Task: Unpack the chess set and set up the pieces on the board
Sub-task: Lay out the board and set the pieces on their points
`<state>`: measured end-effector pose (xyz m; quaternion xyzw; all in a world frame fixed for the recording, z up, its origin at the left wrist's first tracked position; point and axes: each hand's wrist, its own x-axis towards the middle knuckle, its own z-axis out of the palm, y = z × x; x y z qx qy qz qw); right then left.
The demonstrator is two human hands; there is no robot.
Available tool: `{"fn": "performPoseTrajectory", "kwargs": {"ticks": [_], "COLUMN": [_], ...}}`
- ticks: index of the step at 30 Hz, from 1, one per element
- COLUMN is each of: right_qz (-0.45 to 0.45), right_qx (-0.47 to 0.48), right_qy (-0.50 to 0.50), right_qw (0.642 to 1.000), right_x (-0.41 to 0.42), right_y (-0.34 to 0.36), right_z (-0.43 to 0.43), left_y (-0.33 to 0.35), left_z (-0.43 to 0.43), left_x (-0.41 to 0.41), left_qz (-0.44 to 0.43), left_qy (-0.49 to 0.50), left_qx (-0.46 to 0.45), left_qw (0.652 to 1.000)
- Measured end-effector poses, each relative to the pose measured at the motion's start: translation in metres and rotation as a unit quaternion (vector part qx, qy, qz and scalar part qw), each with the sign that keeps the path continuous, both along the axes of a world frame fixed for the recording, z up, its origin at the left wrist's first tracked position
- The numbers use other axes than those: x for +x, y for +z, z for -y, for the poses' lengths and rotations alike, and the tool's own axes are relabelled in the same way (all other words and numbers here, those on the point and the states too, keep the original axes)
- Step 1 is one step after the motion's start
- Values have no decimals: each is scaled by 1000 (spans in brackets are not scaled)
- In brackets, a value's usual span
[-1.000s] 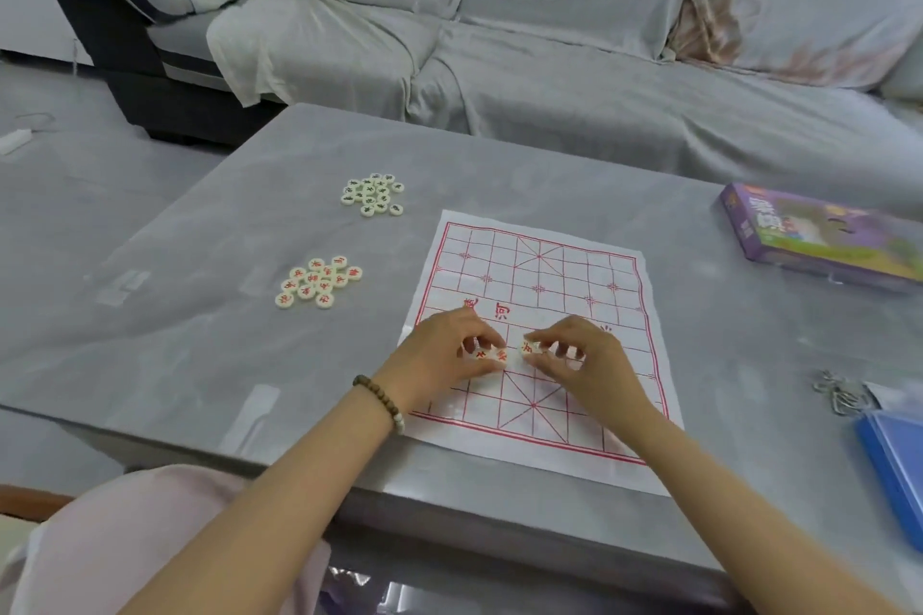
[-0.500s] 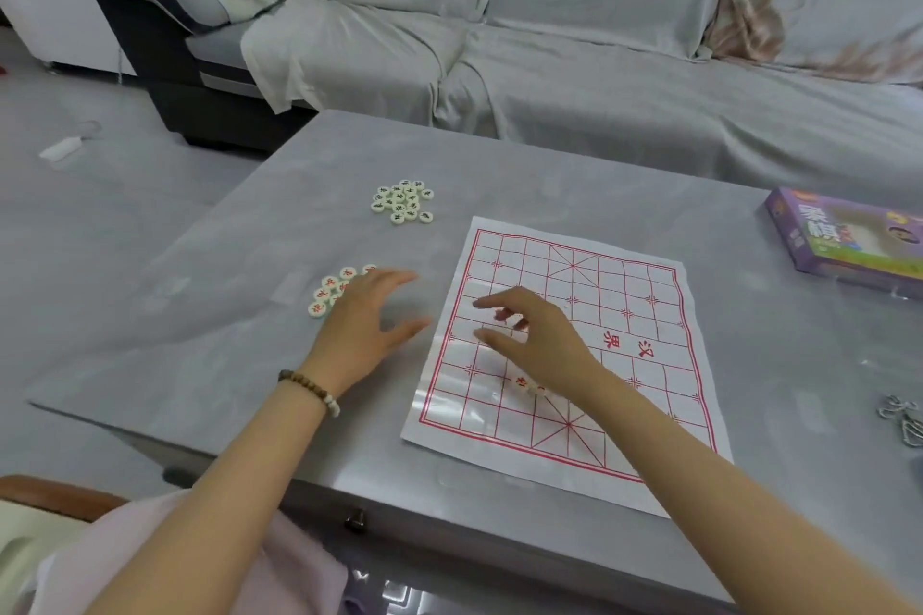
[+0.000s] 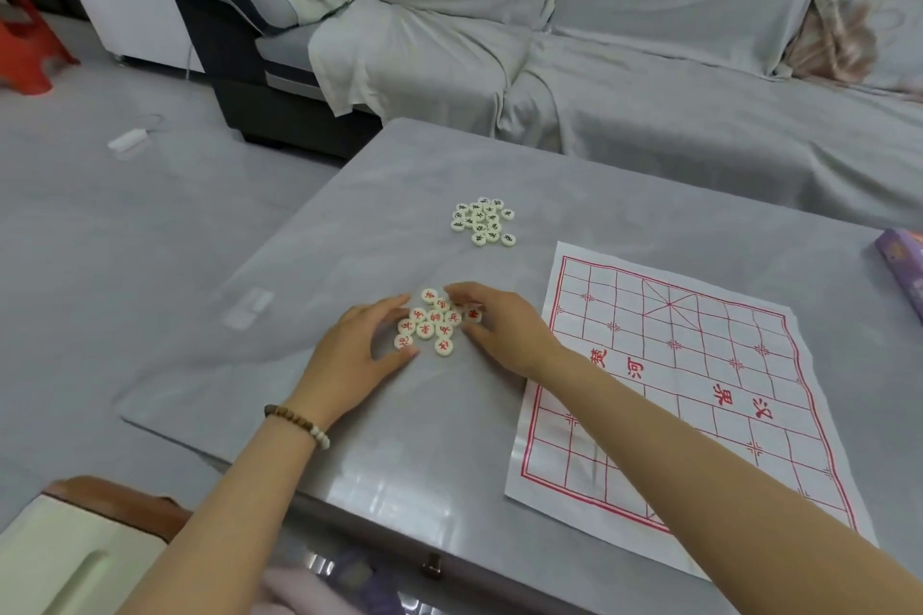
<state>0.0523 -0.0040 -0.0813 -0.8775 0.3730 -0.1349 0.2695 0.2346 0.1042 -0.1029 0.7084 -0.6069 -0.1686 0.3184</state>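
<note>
Flanks the red pieces [image 3: 433, 324], piled on the table [image 3: 349, 225] left of the board [image 3: 699, 365]: fingers [image 3: 384, 307] of left hand [image 3: 357, 355] spread, touching the pile's left side; fingers of right hand [image 3: 504, 332] bent over its right edge, grip unclear.

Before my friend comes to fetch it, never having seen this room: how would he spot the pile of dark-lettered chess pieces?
On the grey table, find the red-lined paper board. Just off its far left corner lies a cluster of cream discs. Their characters are dark, unlike the red-lettered pile nearer the person.
</note>
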Motion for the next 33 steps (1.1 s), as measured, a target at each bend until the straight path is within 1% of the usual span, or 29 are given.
{"fn": "performPoseTrajectory", "kwargs": {"ticks": [3, 6, 11, 16, 19, 22, 24, 26, 28, 30, 33], "right_qz": [34, 26, 25, 40, 68, 120, 144, 147, 124, 92, 55], "right_qx": [-5, -14, -10, -30, -4, 11, 10, 9, 7, 12, 15], "right_qy": [-5, 2, -4, -29, -46, -65, -87, -118, -151, -174, -178], "right_qw": [999, 1000, 1000, 998, 997, 991, 986, 982, 981, 980, 982], "right_x": [-9, -11, -5, -7, -17, -46, -77, -114, -151, -184, -217], "right_y": [1, 2, 2, -1, 3, 15, 23, 31, 35, 34, 26], "right_z": [-7, -10, -4, -9, -17, -29, -39, -50, -62, -74, -92], "left_y": [2, 1, 2, 7, 15, 29, 41, 49, 52, 48, 35], "left_z": [1, 0, -3, -8, -10, -11, -12, -14, -16, -18, -20], "left_x": [0, 1, 3, 0, -9, -39, -69, -100, -130, -160, -195], "left_qz": [5, -18, -63, -89, -128, -188, -221, -208, -177, -137, -50], "left_qy": [-7, -26, 8, 11, 25, 8, -12, -53, -101, -143, -200], "left_qx": [-16, -18, -31, -30, -53, -82, -80, -59, -25, 16, 73], "left_qw": [1000, 999, 998, 995, 990, 979, 972, 975, 979, 980, 976]}}
